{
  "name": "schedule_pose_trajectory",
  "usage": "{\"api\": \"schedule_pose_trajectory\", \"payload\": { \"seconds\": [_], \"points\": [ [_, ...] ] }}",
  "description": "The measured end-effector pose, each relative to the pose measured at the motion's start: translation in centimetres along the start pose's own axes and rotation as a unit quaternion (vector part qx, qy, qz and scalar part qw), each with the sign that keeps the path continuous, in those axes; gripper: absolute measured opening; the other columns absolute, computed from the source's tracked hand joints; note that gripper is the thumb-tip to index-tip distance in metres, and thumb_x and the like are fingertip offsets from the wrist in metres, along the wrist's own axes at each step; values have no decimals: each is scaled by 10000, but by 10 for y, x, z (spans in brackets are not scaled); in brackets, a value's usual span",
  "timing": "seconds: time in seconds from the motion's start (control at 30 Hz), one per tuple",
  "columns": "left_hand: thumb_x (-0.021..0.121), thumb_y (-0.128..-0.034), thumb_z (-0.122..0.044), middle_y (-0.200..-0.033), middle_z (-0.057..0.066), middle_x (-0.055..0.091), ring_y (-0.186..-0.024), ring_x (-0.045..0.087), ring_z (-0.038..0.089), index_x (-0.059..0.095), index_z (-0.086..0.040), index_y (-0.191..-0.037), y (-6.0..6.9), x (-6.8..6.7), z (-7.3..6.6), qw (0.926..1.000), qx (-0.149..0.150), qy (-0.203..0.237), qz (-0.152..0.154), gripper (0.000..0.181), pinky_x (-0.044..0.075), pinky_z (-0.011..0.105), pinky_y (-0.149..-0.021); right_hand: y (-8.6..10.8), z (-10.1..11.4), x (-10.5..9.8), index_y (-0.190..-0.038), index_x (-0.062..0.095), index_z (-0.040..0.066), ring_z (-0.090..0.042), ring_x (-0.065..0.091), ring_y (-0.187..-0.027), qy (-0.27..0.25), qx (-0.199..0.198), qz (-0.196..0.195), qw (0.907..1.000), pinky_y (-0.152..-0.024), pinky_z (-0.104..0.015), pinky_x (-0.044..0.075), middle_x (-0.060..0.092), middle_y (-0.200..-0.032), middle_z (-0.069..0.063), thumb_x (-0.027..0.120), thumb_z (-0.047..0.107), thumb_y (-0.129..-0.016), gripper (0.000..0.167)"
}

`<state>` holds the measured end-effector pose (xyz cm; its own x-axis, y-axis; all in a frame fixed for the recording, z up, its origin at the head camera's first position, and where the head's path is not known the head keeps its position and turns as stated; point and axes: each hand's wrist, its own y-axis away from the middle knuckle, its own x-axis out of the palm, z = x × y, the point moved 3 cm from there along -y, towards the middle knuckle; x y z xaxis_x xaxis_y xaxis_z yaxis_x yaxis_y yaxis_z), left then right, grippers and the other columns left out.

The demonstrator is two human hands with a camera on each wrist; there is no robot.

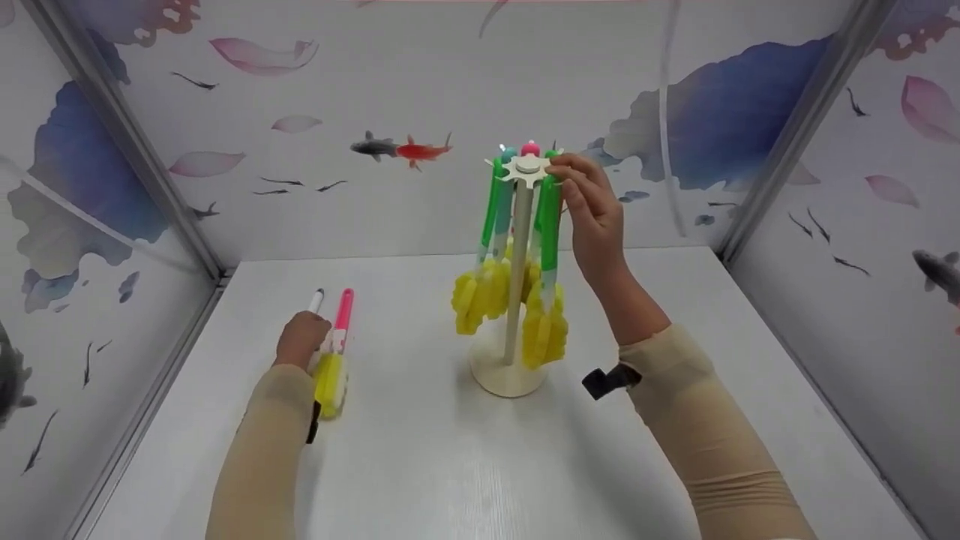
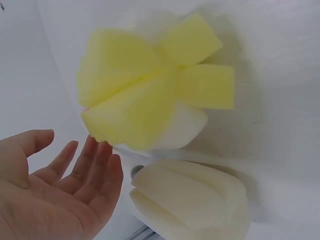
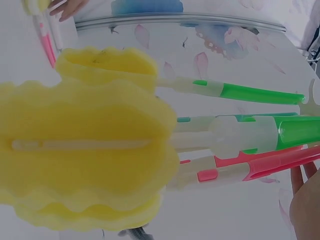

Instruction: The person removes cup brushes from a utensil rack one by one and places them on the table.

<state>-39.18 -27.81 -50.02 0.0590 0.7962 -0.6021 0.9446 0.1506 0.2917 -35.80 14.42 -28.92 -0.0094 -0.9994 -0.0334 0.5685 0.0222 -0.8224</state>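
A sponge brush with a pink plastic handle and a yellow-and-white head (image 1: 339, 341) lies flat on the left part of the white tabletop (image 1: 420, 450); its long axis runs from the person's side toward the back wall (image 1: 450, 206), handle away, head nearer. Just left of it and nearly parallel lies a white-handled brush with a cream sponge head (image 2: 195, 197), its dark-tipped handle end also pointing to the back.

The left hand (image 1: 301, 337) is over the white-handled brush; the left wrist view shows its fingers loosely extended and spread, gripping nothing.

Near the middle, a cream stand with a round base, a straight pole and a star-shaped top (image 1: 517, 285) is upright. Brushes hang around it, handles up and heads down: a bright green-handled brush (image 1: 551, 225) at the front right, another green one at the left, teal and pink ones behind. Their heads are thick yellow sponge with scalloped edges.

The right hand (image 1: 596, 206) has its fingertips at the top's right edge, beside the front green handle; whether they pinch or merely touch cannot be told.

A broad stretch of tabletop separates the pink-handled brush from the stand; the back wall rises behind both.
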Motion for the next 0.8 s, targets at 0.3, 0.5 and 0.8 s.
{"api": "schedule_pose_trajectory", "payload": {
  "seconds": [0.3, 0.5, 0.8],
  "points": [
    [426, -993, -260, -1267, 214, 572, -1038, 560, 320, 493, 43, -1331, -5, 11, -18, 9963, -75, -747, -409, 459, 455, 463, -928, -1, -8, -3, -1133, 653, -82, -265, 451, -1220, 22, -109, 12, 9999, -996, -343, 446, 543, -1268, -126, 415, -42, -1000, 275],
    [392, -1008, -276, -1387, 165, 509, -1193, 490, 340, 464, -67, -1395, 0, 23, -31, 9964, -234, -492, -653, 447, 309, 559, -1056, -1, -3, -1, -1133, 650, -87, -259, 452, -1217, 24, -68, 44, 10000, -987, -331, 454, 539, -1271, -123, 411, -55, -997, 278],
    [462, -974, -215, -1250, 191, 604, -1095, 577, 346, 588, -20, -1270, 19, 45, -60, 9886, 784, -165, -1274, 376, 432, 475, -913, -2, -2, -1, -1125, 659, -86, -251, 457, -1208, 125, -117, 86, 9998, -971, -307, 463, 546, -1258, -137, 426, -58, -987, 272]
  ]
}}
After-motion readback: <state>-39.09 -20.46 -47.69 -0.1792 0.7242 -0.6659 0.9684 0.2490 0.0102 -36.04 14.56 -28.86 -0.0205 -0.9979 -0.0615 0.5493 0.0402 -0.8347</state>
